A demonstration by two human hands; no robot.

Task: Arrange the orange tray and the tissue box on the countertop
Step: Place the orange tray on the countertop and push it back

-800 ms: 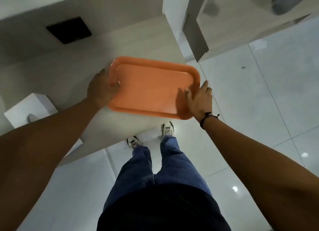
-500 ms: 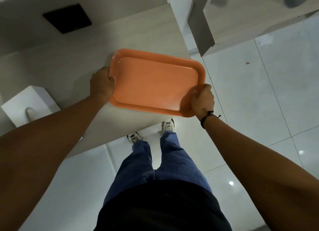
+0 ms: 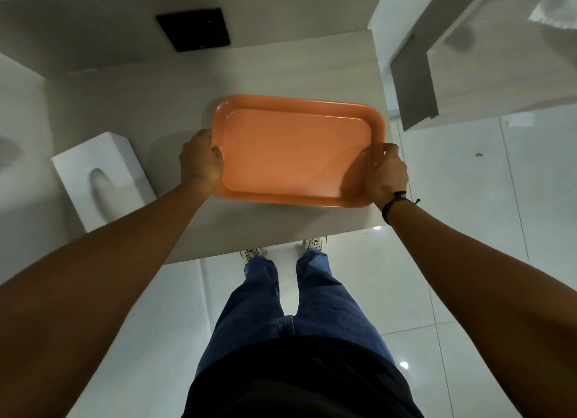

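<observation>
can't tell if the tray (image 3: 296,152) sits on the counter (image 3: 156,105); both hands' fingertips are hidden under its rim.

both your arms reach forward and down, bare to the elbow, forearms converging ahead of you. left hand (image 3: 201,161) curled closed, knuckles up, fingers wrapped over the edge it grips, thumb side hidden. right hand (image 3: 386,175) likewise clamped, back of hand toward you, fingertips (image 3: 384,150) bent over the top of the edge. dark cord bracelet (image 3: 394,205) on your right wrist. hands level with each other, well apart.
</observation>
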